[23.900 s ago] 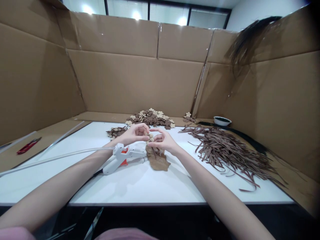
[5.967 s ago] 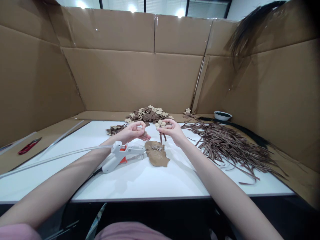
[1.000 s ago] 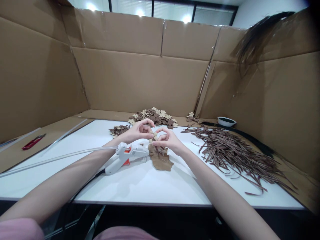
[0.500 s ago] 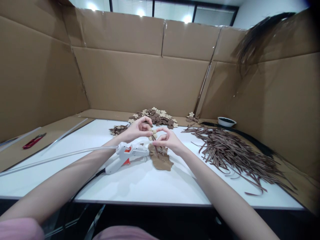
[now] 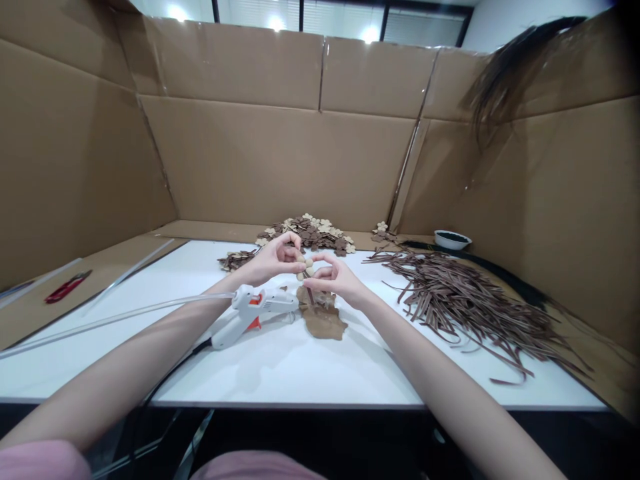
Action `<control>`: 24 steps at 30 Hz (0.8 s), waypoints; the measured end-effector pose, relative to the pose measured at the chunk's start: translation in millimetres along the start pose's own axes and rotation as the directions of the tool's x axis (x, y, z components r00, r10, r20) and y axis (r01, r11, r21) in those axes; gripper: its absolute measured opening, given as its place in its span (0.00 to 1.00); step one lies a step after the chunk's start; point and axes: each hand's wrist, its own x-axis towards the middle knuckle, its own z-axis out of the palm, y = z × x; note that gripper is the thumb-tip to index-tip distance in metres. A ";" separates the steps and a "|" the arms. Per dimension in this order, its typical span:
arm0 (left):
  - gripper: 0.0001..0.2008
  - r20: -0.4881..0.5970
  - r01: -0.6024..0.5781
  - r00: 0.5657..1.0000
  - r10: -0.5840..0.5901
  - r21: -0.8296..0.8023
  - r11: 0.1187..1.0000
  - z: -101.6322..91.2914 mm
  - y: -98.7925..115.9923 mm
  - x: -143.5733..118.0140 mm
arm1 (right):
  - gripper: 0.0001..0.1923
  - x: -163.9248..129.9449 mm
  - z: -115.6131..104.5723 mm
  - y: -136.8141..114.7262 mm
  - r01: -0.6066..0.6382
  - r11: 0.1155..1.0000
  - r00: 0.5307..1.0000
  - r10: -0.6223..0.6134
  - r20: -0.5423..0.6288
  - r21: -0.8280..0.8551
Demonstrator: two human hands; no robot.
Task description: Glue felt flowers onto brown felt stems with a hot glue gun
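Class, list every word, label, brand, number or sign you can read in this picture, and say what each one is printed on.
None can be read.
Glue gun: white with an orange trigger, no legible brand or label.
Cardboard walls: plain, no print.
White bowl: unmarked.
The small flower piece between the left hand and right hand: no writing.

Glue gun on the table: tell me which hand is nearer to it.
Left. The left hand is just above and behind the glue gun; the right hand is farther to its right, past the nozzle.
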 end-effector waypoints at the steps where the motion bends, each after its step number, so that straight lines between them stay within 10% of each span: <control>1: 0.22 0.002 0.003 1.000 -0.003 0.000 1.000 0.6 0.4 -0.1 | 0.28 -0.1 0.9 -1.0 0.004 1.000 1.000 -0.004 -0.021 0.002; 24: 0.19 0.029 0.023 0.999 -0.022 -0.041 0.999 1.9 -6.1 1.2 | 0.27 -0.6 2.6 -3.8 0.092 0.995 0.995 -0.090 -0.050 0.026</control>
